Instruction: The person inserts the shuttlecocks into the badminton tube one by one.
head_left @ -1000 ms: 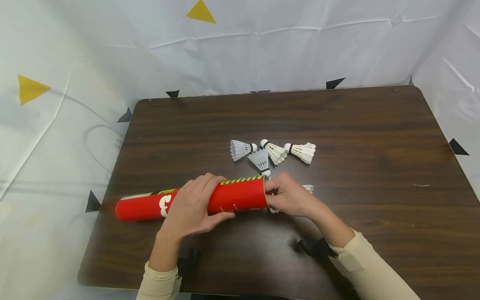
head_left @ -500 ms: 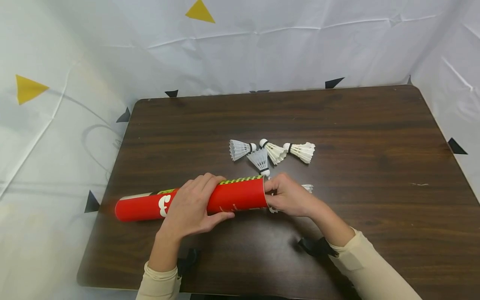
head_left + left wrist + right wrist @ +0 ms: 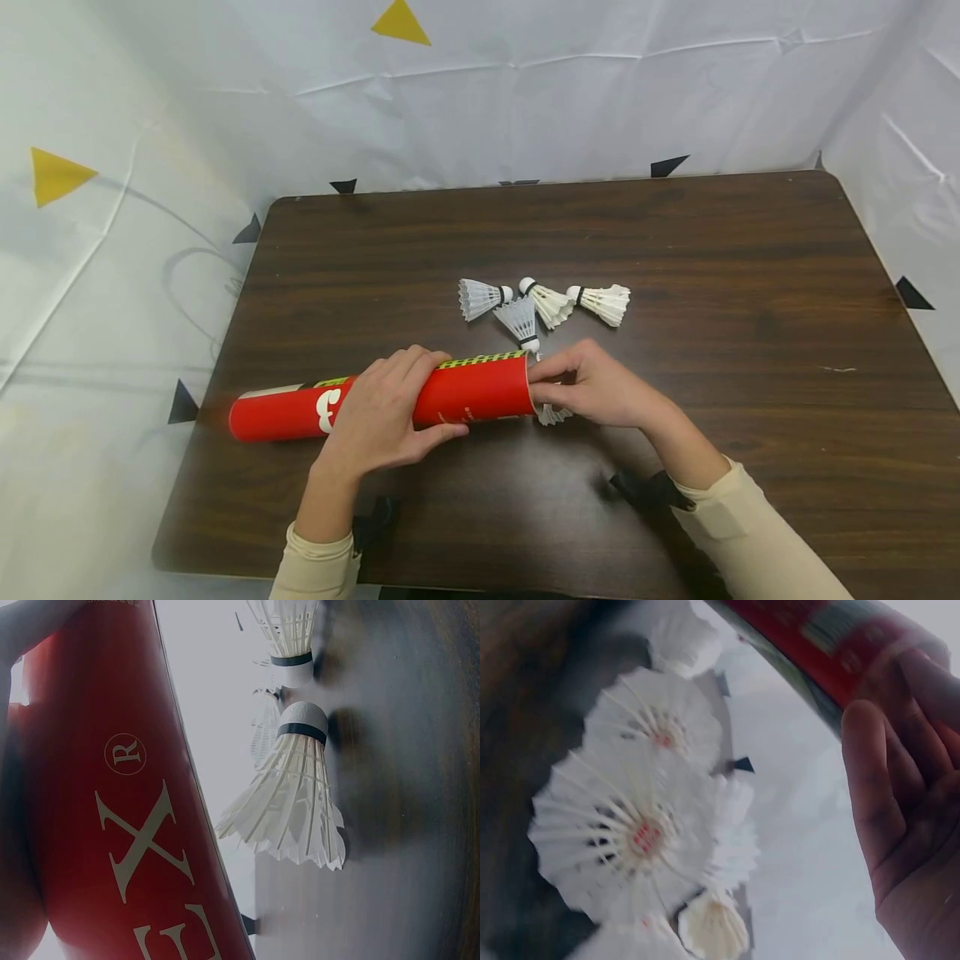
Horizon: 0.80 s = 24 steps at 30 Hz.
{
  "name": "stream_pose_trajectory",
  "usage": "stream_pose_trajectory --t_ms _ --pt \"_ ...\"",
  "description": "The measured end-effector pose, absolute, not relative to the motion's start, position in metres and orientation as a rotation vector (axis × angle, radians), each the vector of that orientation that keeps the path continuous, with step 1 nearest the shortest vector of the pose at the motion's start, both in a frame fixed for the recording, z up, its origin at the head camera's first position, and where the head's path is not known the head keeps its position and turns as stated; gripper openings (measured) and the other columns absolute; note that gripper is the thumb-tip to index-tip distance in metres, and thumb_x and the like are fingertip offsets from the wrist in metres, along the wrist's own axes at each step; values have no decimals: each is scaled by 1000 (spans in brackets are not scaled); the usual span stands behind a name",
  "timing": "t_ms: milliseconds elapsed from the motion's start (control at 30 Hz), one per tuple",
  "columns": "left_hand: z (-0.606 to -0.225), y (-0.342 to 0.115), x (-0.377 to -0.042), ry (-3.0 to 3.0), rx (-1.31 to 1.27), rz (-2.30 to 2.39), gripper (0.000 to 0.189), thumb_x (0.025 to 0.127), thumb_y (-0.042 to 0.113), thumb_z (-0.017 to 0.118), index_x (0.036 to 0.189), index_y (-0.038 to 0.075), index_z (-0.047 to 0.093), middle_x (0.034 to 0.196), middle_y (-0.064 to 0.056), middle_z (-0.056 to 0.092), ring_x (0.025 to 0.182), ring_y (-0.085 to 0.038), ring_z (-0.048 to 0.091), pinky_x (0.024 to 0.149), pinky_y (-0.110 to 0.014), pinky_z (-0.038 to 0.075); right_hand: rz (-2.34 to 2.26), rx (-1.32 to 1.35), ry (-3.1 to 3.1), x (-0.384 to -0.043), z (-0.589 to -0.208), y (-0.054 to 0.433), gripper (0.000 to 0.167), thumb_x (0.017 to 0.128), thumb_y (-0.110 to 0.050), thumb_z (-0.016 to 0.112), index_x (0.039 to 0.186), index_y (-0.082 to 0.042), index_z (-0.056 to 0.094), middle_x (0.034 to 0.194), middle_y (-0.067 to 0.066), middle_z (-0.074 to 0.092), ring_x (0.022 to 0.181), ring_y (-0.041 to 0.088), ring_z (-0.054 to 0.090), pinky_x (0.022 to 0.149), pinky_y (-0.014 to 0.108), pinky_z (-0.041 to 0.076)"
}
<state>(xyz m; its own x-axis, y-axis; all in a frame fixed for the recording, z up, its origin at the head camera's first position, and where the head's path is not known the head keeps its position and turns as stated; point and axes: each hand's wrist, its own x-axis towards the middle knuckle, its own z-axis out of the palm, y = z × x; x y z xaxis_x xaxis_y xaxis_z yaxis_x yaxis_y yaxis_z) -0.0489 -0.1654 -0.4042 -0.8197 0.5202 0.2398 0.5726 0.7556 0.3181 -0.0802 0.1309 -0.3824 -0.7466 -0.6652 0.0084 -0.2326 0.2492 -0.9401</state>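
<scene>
My left hand (image 3: pixel 382 408) grips a long red shuttlecock tube (image 3: pixel 480 392) around its middle, with the thumb along the near side. The tube lies crosswise, its mouth facing right. At that mouth is my right hand (image 3: pixel 603 390), some fingers reaching inside; their tips are hidden, and I cannot tell whether they pinch anything. In the right wrist view one finger (image 3: pixel 874 772) shows at the tube's rim. A white shuttlecock (image 3: pixel 553 414) lies partly hidden below the mouth and right hand. Just behind the tube, a greyish shuttlecock (image 3: pixel 519 321) points its cork toward me.
Behind the tube lie another greyish shuttlecock (image 3: pixel 480 298) and two cream ones, a middle shuttlecock (image 3: pixel 549 305) and a right-hand shuttlecock (image 3: pixel 602 304). All rest on a dark wooden table (image 3: pixel 750 333). White sheeting (image 3: pixel 525 108) stands around its back and sides.
My right hand has drawn back slightly to the right from the tube's mouth, showing more of its fingers. The left hand and tube stay almost in place.
</scene>
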Motion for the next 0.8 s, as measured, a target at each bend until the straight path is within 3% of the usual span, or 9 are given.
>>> stream_pose_trajectory --t_ms 167,333,433,600,800 --pt "-402 -166 -49 -2817 -885 -581 76 71 65 73 127 17 53 112 3 59 92 -15 57 81 -39 52 -1647 -731 2112 -92 -378 148 20 86 -3 74 105 0 75 92 5 74 79 30 69 65 35 57" --pt "-403 -166 -49 -2804 -895 -585 76 71 65 73 126 17 53 112 3 59 92 -15 57 80 -39 52 -1596 -584 2341 -108 -381 155 22 90 -11 72 111 -7 74 97 5 74 84 20 70 66 39 58" --pt "-405 -166 -48 -2801 -898 -591 76 71 65 74 126 17 53 112 3 59 92 -15 57 81 -39 52 -1371 -568 2546 -115 -390 152 30 91 -13 70 121 -10 70 111 5 71 93 18 68 75 41 56" --pt "-405 -166 -47 -2805 -887 -592 76 69 64 76 126 18 53 112 3 59 92 -15 58 80 -39 53 -962 -652 2772 -125 -406 138 48 92 -14 68 138 -12 57 134 10 60 117 29 59 95 51 47" --pt "-404 -166 -48 -2799 -893 -578 77 70 65 74 126 17 54 113 3 59 92 -15 58 80 -39 52 -647 -775 2880 -136 -416 119 60 92 -13 65 149 -15 44 148 8 46 132 29 47 85 51 52"
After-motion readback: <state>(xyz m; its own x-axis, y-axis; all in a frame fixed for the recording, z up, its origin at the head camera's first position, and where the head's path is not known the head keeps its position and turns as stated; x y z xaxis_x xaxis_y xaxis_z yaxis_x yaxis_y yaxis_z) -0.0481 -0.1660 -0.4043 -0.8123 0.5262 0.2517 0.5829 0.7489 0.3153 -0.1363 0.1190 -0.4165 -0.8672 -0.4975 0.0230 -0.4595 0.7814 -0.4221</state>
